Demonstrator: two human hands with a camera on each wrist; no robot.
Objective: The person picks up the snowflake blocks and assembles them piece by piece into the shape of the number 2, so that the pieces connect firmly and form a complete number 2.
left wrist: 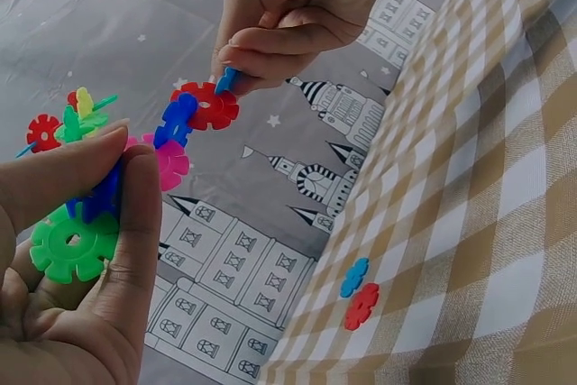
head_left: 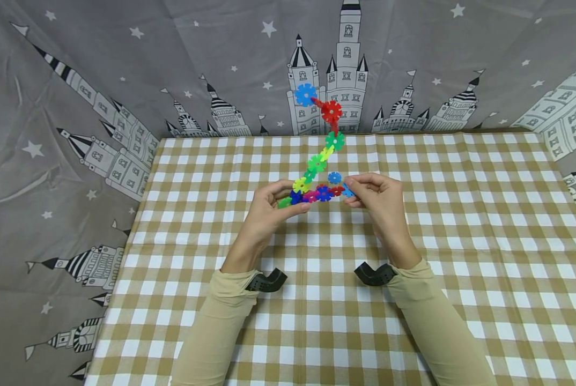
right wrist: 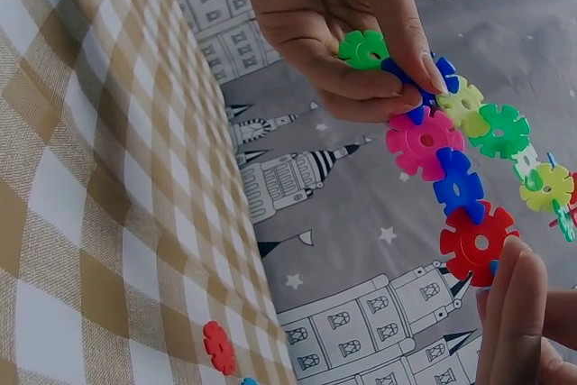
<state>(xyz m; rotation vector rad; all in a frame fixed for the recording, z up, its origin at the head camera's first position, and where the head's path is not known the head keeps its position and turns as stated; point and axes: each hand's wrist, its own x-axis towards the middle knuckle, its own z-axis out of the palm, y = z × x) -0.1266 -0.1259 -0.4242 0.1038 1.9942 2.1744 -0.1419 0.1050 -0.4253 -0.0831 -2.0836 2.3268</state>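
A chain of interlocked notched plastic discs point(head_left: 317, 163) is held up above the table, in green, yellow, blue, pink and red. My left hand point(head_left: 264, 212) pinches it at a dark blue disc point(left wrist: 95, 197) between thumb and fingers, beside a green disc point(left wrist: 75, 242). From there one branch rises away to a light blue disc point(head_left: 305, 95) at its far end; a shorter one runs right through pink, blue and red discs. At that branch's end, my right hand point(head_left: 382, 201) pinches a light blue disc point(head_left: 347, 190) against the red disc point(right wrist: 480, 242). Fingers partly hide this joint.
A loose blue disc point(head_left: 334, 177) lies on the checked tablecloth point(head_left: 317, 321). Close to it lies a loose red disc point(left wrist: 361, 306), seen in the wrist views. Grey castle-print curtain point(head_left: 240, 32) hangs behind the table and along its left side.
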